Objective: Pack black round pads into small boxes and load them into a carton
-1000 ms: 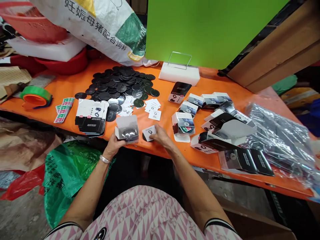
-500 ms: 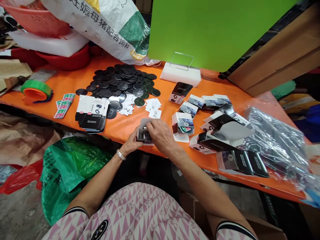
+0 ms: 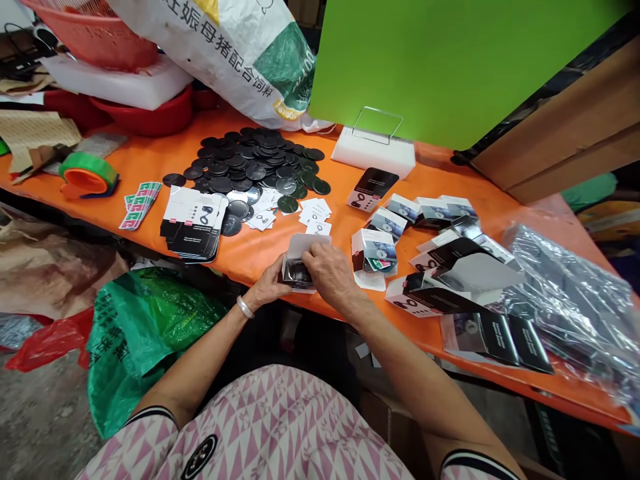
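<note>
A small cardboard box (image 3: 302, 244) stands at the table's near edge, its pale flap raised and something dark and shiny inside. My left hand (image 3: 269, 283) grips its left side, thumb near the front. Over the opening, my right hand (image 3: 327, 270) has its fingers bent down at the box's right side; the fingertips are partly hidden and what they hold cannot be made out. Just beyond lie small white printed cards (image 3: 316, 212). To the right sits an open printed box (image 3: 374, 251) with green-and-red cards showing in it.
Black discs (image 3: 255, 160) are heaped behind a stack of flat black-and-white cards (image 3: 194, 223). Several more boxes (image 3: 435, 210) and a clear-plastic-wrapped pack (image 3: 575, 300) occupy the right. Green tape (image 3: 90, 167) lies at left. A white foam block (image 3: 373, 153) holds a wire frame near a green panel (image 3: 425, 67).
The view has shifted slightly, so the table things appear further right. My right fingers have moved slightly at the box's opening, and more of its dark inside shows. My left hand keeps its grip.
</note>
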A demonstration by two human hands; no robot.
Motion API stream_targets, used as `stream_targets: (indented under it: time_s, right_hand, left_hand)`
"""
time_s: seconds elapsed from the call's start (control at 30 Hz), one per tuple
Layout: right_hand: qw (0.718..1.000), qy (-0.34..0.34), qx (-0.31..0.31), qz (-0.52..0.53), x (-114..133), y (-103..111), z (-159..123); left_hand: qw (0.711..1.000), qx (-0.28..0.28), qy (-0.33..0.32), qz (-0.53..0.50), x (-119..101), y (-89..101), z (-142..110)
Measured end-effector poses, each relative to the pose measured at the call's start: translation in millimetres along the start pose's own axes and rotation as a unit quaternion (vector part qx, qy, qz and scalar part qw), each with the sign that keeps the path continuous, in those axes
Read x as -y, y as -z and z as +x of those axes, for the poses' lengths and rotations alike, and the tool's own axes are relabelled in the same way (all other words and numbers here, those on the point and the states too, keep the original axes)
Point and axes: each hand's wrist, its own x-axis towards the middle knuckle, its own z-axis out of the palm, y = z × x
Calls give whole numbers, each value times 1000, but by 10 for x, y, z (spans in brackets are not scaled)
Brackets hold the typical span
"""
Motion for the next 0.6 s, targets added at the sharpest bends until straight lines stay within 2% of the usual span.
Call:
stream_targets:
  time_s: [0.23,0.37,0.5,0.6]
  right_hand:
    - [999,-23,-42,-12,-44,4,-97]
    - [999,31,-20,-4,-62,-29,-99]
    - [997,-1,-78,-8,-49,-73,-125]
    - [998,8,-68,1,-9,-121,-112]
  left_hand:
    - [1000,7,-10,-3,-29,-32,3]
    - [999,-2,6,33,-60,-2,1]
    - [999,9,16,37,-100,12,26]
    - [1000,-2,15,25,-83,0,41]
